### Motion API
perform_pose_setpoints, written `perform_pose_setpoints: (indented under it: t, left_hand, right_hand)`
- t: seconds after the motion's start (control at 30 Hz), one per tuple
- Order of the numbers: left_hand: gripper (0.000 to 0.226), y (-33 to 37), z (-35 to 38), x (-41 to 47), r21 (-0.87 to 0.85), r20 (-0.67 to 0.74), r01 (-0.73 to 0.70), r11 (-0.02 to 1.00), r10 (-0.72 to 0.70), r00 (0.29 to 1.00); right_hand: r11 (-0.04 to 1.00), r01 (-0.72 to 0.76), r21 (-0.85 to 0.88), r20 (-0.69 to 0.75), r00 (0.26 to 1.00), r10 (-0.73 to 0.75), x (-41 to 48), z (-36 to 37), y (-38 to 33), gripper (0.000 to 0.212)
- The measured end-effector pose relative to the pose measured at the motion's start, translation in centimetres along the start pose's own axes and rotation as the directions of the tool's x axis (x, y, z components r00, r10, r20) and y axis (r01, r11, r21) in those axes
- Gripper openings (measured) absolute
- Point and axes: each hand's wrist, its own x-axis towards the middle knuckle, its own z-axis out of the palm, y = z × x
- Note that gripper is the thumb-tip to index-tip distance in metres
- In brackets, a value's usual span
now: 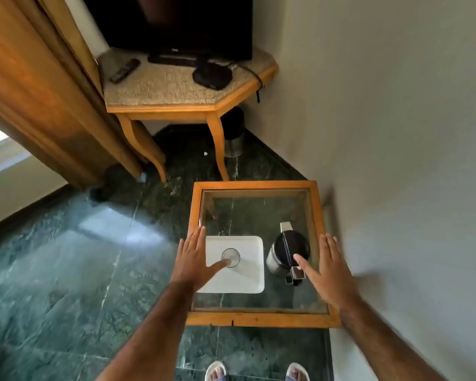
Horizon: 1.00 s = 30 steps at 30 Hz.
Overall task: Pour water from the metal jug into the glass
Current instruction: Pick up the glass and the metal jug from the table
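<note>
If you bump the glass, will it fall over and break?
Probably it could tip: the glass stands upright and looks narrow. It seems empty, so likely light and easy to knock. It sits on a smooth white tray over a glass-topped table, so it may slide, and a fall could crack it.

No readable text is showing anywhere; a small logo on the television (173, 23) bezel is too blurred.

left hand (192, 259) covers white tray (239, 281) corner | glass (230, 257) contents unreadable | sandals (216, 372) cropped
</note>
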Motion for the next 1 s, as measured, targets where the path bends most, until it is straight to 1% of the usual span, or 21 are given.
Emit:
perform_pose_setpoints:
  t: [0.07, 0.13, 0.17, 0.2, 0.27, 0.3, 0.33, 0.37, 0.43, 0.53, 0.57, 0.63, 0.7, 0.83, 0.93, 1.0]
  left_hand:
    - [0.118, -0.8, 2.7, 0.9, -0.058, 0.022, 0.031, 0.998, -0.029, 0.999]
    - [0.114, -1.7, 5.9, 1.5, -0.120, 0.061, 0.049, 0.992, -0.042, 0.997]
    - [0.114, -2.1, 7.5, 1.9, -0.182, 0.083, 0.078, 0.980, -0.064, 0.994]
    - [0.115, -2.3, 9.5, 2.3, -0.242, 0.120, 0.138, 0.960, -0.112, 0.987]
    - [0.116, -2.6, 12.2, 2.7, -0.343, 0.143, 0.227, 0.912, -0.188, 0.972]
    - [0.117, -2.8, 13.7, 3.0, -0.378, 0.147, 0.260, 0.889, -0.220, 0.964]
    - [0.118, -2.9, 15.0, 3.3, -0.399, 0.159, 0.290, 0.870, -0.245, 0.956]
    - [0.120, -3.2, 16.9, 3.6, -0.415, 0.178, 0.318, 0.852, -0.266, 0.947]
    - [0.117, -3.5, 19.0, 4.2, -0.472, 0.181, 0.345, 0.811, -0.293, 0.939]
    - [0.101, -3.7, 21.7, 5.1, -0.602, 0.163, 0.387, 0.698, -0.367, 0.916]
    - [0.095, -3.6, 22.2, 5.3, -0.644, 0.145, 0.388, 0.660, -0.393, 0.908]
    - [0.086, -3.6, 23.1, 5.6, -0.689, 0.116, 0.382, 0.616, -0.426, 0.897]
    - [0.083, -3.4, 23.5, 5.8, -0.719, 0.067, 0.349, 0.601, -0.440, 0.896]
    - [0.073, -3.4, 23.8, 6.2, -0.747, 0.004, 0.297, 0.595, -0.442, 0.897]
    - [0.070, -3.6, 23.7, 6.2, -0.771, 0.000, 0.277, 0.573, -0.435, 0.900]
    - [0.068, -3.6, 23.5, 6.1, -0.786, -0.006, 0.252, 0.565, -0.414, 0.910]
  right_hand:
    - [0.981, -0.127, 0.145, 0.000, 0.992, 0.128, 0.3, 2.3, 1.5, 0.123]
    - [0.925, -0.233, 0.302, 0.040, 0.972, 0.232, -0.2, 4.8, 2.7, 0.124]
    - [0.871, -0.266, 0.413, 0.058, 0.962, 0.266, -0.2, 5.8, 2.9, 0.118]
    - [0.805, -0.315, 0.503, 0.093, 0.945, 0.312, -0.3, 7.0, 3.3, 0.107]
    - [0.699, -0.335, 0.632, 0.132, 0.935, 0.329, -0.5, 8.0, 3.3, 0.081]
    - [0.657, -0.313, 0.686, 0.129, 0.941, 0.313, -0.5, 8.4, 3.1, 0.068]
    - [0.619, -0.297, 0.727, 0.134, 0.946, 0.296, -0.6, 8.9, 2.9, 0.060]
    - [0.581, -0.269, 0.768, 0.123, 0.953, 0.278, -0.6, 9.7, 3.0, 0.060]
    - [0.534, -0.195, 0.822, 0.067, 0.966, 0.251, -0.7, 10.8, 3.0, 0.070]
    - [0.476, -0.108, 0.873, -0.014, 0.969, 0.246, -0.9, 12.6, 3.4, 0.057]
    - [0.461, -0.092, 0.883, -0.037, 0.964, 0.262, -0.9, 13.1, 3.6, 0.058]
    - [0.424, -0.064, 0.904, -0.065, 0.957, 0.284, -0.8, 14.1, 4.0, 0.064]
    - [0.367, -0.011, 0.930, -0.092, 0.960, 0.264, -0.6, 14.7, 3.9, 0.060]
    - [0.286, 0.105, 0.952, -0.171, 0.960, 0.220, 0.1, 15.1, 4.1, 0.039]
    - [0.160, 0.148, 0.976, -0.186, 0.947, 0.260, 1.2, 14.3, 5.2, 0.030]
    - [0.098, 0.156, 0.983, -0.178, 0.943, 0.280, 2.1, 13.1, 6.3, 0.031]
